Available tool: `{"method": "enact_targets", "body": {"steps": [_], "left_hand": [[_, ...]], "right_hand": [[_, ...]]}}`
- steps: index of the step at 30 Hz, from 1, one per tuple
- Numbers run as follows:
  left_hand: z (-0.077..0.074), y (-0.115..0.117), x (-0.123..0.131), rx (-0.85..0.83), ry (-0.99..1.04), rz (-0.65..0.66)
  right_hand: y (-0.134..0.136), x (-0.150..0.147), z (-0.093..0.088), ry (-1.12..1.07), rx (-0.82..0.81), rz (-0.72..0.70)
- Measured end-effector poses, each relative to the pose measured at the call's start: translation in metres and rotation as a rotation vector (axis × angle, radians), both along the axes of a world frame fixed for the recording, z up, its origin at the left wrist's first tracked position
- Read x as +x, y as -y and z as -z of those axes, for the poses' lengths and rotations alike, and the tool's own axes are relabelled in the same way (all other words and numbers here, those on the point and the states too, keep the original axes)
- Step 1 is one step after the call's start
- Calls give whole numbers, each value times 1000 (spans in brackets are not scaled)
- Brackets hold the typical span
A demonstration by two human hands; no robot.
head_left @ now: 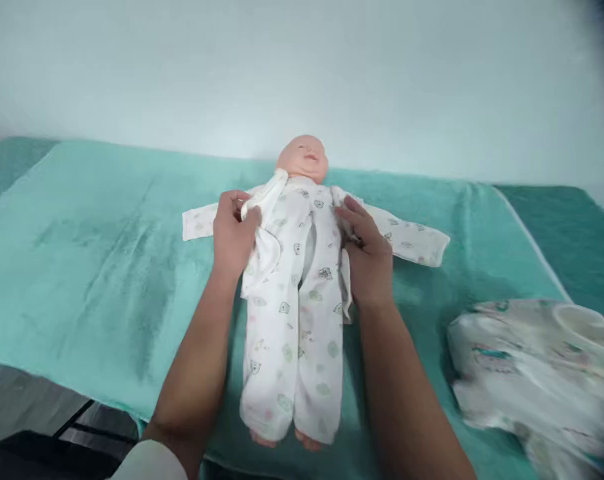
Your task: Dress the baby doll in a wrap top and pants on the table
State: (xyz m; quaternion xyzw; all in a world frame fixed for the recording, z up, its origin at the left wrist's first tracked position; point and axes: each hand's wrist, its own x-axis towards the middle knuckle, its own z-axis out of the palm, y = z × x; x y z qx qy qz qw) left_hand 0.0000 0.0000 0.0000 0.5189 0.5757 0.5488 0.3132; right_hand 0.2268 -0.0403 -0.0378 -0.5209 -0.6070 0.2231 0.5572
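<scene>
A baby doll (303,157) lies on its back with its head away from me. Printed white trousers (318,333) cover its legs and reach high up the chest, with a gap at the crotch. Beneath and around its torso is a matching long-sleeved baby shirt (416,241), its front spread apart and both sleeves stretched sideways. My left hand (235,233) pinches the shirt's front flap on the left side of the chest. At the right side of the chest, my right hand (366,250) has curled fingers on the shirt's other front edge; its fingertips are partly hidden.
A green towel-like cover (107,267) is spread over the table, against a pale wall (302,67). A heap of printed white baby clothes (537,373) lies at the lower right, blurred. Part of a dark chair (47,457) shows at the lower left.
</scene>
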Motion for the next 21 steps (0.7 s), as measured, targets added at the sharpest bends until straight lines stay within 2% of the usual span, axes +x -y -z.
{"method": "enact_targets", "body": {"steps": [9,12,14,16,18,21], "left_hand": [[-1,-6,-36,-212,-224,-131],[2,-6,-42,-149,-367,-213],[4,-7,-40,-42,-442,-244],[7,-8,-34,91,-500,-192],[10,-10,-27,199,-559,-67],[14,-14,-19,219,-657,101]], "right_hand": [[-11,45,12,336,8,142],[-11,52,14,356,21,262],[-11,48,13,362,27,313],[-12,38,11,378,37,296],[-12,27,9,404,44,221],[-15,17,8,471,34,113]]}}
